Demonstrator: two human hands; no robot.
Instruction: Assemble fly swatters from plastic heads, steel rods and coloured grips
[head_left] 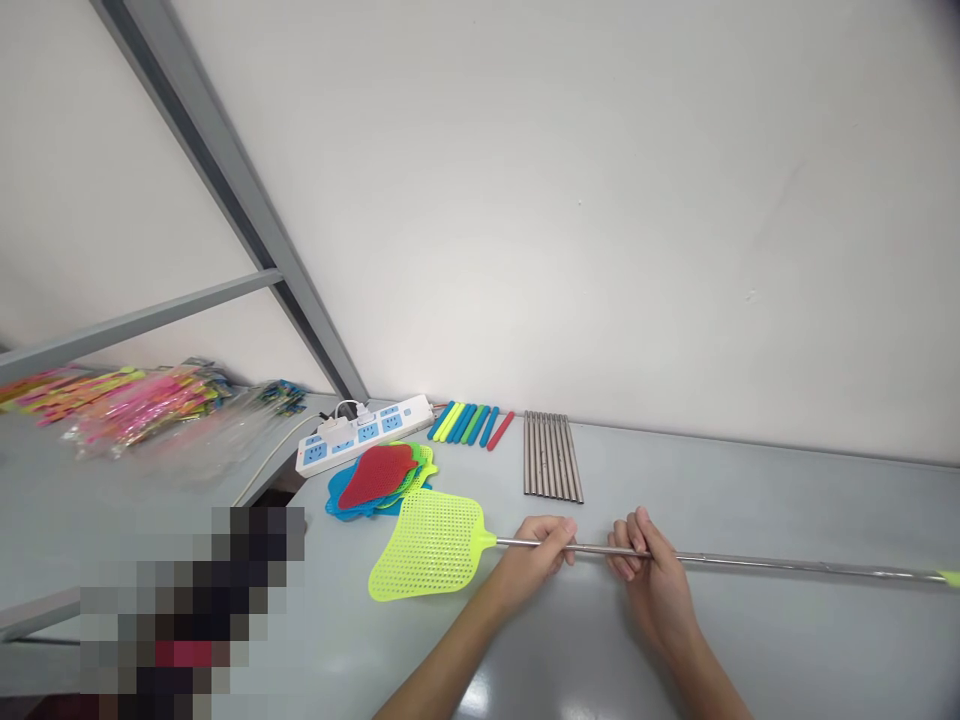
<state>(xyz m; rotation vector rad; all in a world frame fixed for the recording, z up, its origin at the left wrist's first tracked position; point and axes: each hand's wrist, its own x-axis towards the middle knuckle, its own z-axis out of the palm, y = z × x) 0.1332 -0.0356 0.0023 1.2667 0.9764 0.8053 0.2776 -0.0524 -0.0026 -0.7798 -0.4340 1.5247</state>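
A yellow-green fly swatter (433, 545) with a long, extended metal rod lies across the view, its perforated head to the left. My left hand (534, 555) is closed round the rod a short way from the head. Farther right along the same rod, my right hand (651, 565) grips it with the fingers curled and the thumb on top. A yellow-green end piece (951, 578) shows at the rod's far right, cut off by the frame edge. Beyond my hands, several metal rods (553, 457) lie side by side on the grey table (750, 650).
Loose swatter heads (379, 475) in red, blue and green are piled left, near a white power strip (365, 435) with plugs in it. Coloured handles (463, 424) lie by the wall. Plastic-bagged goods (150, 400) cover the left table, past a grey metal frame (247, 190).
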